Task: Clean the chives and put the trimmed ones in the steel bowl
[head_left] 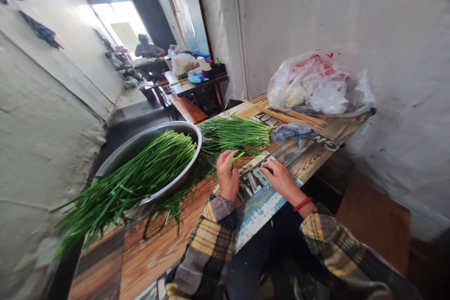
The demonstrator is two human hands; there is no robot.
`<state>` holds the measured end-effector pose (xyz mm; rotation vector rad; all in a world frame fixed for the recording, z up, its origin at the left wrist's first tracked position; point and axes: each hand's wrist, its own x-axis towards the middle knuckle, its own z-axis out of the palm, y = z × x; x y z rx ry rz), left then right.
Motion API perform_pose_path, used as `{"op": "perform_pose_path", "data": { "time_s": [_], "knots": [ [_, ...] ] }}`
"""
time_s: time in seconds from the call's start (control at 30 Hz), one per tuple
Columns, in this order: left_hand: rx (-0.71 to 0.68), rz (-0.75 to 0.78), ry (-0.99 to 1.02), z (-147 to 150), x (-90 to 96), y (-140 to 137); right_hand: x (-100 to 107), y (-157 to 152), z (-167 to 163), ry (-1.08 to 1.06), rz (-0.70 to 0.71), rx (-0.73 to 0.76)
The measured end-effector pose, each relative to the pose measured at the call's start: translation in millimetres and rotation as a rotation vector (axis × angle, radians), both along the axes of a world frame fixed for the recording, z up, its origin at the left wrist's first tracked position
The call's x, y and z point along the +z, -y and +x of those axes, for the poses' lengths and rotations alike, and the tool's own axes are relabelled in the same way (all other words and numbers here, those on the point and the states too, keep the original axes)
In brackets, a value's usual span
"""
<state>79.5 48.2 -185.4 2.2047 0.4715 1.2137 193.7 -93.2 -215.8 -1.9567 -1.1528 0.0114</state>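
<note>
lying in metal basin [133,143], green stalks [151,164]

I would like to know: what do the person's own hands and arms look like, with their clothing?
The left hand and right hand wear no gloves. The left sleeve and right sleeve are long, checked in yellow, grey and black. A red bracelet circles the right wrist.
</note>
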Motion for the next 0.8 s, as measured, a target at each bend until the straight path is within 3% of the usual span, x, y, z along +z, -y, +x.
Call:
{"op": "perform_pose_path", "data": {
  "time_s": [0.07,0.2,0.33,0.47,0.6,0.8],
  "knots": [
    [-0.062,0.056,-0.044,-1,1.2,1,-1,-1,-1,0.028,-0.023,-0.012],
    [-0.283,0.216,-0.334,-3,2.2,8,-2,-2,0,-0.047,0.012,-0.027],
    [-0.290,0.236,-0.496,-2,-1.5,10,-2,-1,3,-0.186,0.054,-0.007],
    [-0.297,-0.004,-0.388,1,-8.0,1,2,1,16,-0.263,0.068,-0.067],
    [-0.148,-0.325,-0.188,1,-12.6,-10,7,-2,46,-0.206,0.068,-0.150],
    [-0.055,-0.517,-0.097,1,-9.9,-12,8,-20,66,0.097,-0.166,-0.124]
  ]
}}
